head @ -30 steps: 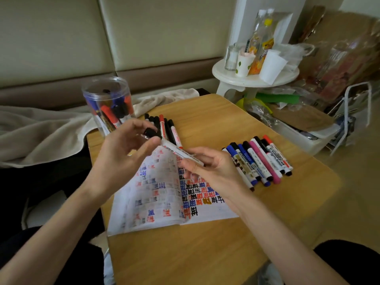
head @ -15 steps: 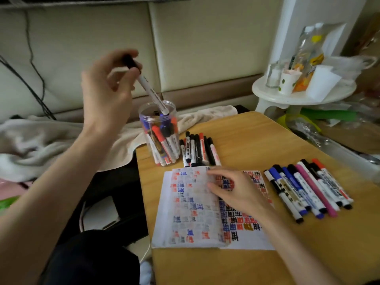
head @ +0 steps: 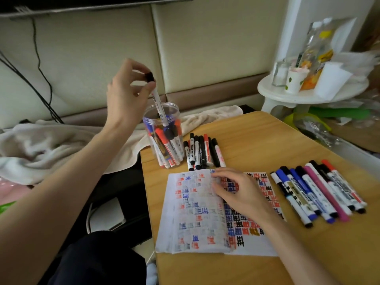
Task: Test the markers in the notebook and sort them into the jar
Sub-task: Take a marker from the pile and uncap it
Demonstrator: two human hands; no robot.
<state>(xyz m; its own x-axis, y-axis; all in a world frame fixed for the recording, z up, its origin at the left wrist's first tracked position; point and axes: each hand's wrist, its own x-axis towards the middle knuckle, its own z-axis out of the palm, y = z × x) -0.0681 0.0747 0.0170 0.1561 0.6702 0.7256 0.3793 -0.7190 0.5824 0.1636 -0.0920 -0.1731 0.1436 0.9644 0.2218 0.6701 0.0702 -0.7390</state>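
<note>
One black-capped marker [head: 158, 103] pinched in left hand [head: 125, 93], tip inside one clear jar [head: 164, 145] at tabletop's [head: 267, 145] far left corner, about seven markers [head: 202, 153] beside it, about nine markers [head: 318, 192] near right edge, right hand [head: 240, 192] resting spread on one open notebook [head: 195, 214]

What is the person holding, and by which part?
The left hand pinches a marker near its black cap, over the jar. The right hand just rests on the notebook.
</note>
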